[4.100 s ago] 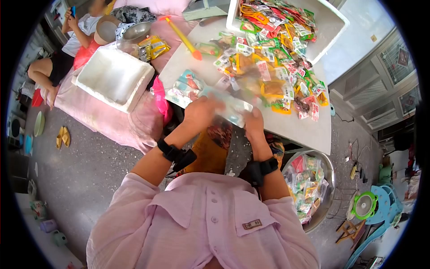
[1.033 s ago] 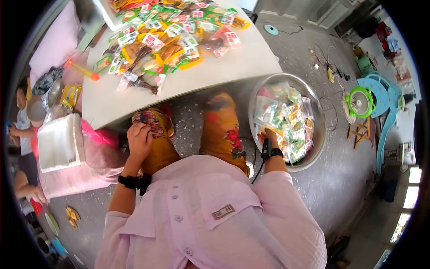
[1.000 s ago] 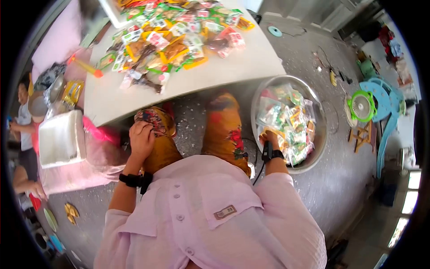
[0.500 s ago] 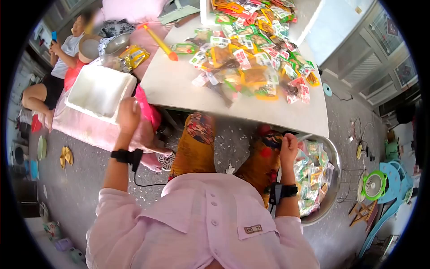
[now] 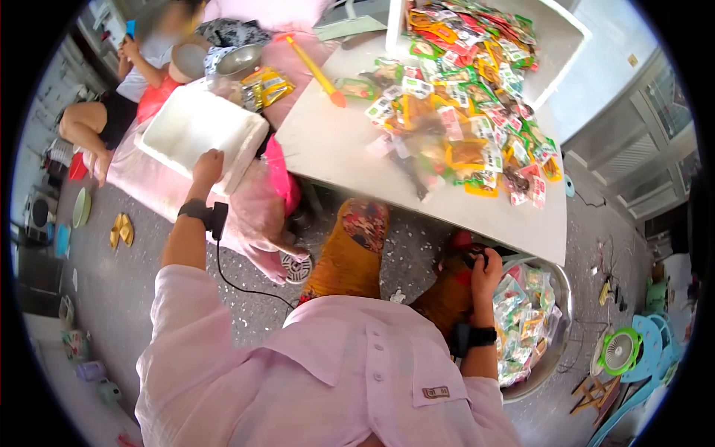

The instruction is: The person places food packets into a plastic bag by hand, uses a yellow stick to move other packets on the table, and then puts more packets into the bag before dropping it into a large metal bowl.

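Observation:
My left hand (image 5: pixel 208 167) is closed over the near side of a white foam box (image 5: pixel 182 125); what its fingers hold, if anything, is hidden. My right hand (image 5: pixel 487 276) has curled fingers beside my right thigh, between the table edge and a metal basin (image 5: pixel 564 320) of small food packets (image 5: pixel 530 320). Something dark shows at its fingertips, too small to make out. Colourful packets (image 5: pixel 467 154) lie piled on the white table (image 5: pixel 328 153), spilling from a large white box (image 5: pixel 570 48) at the back.
A yellow stick with an orange tip (image 5: pixel 316 72) lies on the table's left part. Beyond the foam box are a metal bowl (image 5: pixel 238 62) and a yellow bag (image 5: pixel 268 88). A seated person (image 5: pixel 93 123) is at the far left. A green fan (image 5: pixel 620 352) stands at right.
My left hand has moved left and forward onto the foam box. My right hand remains beside my thigh and has turned a little. The whole view has shifted, with the table appearing further right and lower.

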### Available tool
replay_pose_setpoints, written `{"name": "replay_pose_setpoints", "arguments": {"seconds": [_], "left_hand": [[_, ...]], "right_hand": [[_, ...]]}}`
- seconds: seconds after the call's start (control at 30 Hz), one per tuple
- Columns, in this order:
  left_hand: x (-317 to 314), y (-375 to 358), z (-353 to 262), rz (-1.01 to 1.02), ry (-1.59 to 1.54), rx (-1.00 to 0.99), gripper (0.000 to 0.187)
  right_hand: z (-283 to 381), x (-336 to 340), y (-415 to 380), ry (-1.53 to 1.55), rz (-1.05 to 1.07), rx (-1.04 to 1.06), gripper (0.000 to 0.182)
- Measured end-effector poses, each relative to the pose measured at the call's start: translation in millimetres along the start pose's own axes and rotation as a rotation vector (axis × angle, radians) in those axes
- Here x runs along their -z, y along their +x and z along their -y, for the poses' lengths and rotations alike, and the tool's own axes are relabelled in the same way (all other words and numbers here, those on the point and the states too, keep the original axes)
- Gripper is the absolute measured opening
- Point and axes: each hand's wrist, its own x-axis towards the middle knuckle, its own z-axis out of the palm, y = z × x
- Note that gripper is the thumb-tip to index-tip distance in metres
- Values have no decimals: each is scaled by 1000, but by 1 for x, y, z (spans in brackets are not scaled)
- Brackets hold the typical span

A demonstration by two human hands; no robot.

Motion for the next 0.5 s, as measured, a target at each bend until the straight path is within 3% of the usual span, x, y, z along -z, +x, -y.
{"name": "replay_pose_setpoints", "arguments": {"seconds": [0.17, 0.27, 0.37, 0.5], "left_hand": [[-4, 10, 15, -42, -192, 78, 36], [-4, 9, 23, -63, -223, -40, 34], [10, 2, 9, 147, -216, -28, 32], [4, 12, 6, -7, -244, 70, 32]], "right_hand": [[-2, 0, 0, -32, 30, -23, 16], [-1, 1, 1, -38, 34, -8, 16], [-1, 0, 0, -25, 26, -7, 16], [-3, 1, -1, -23, 28, -17, 16]]}}
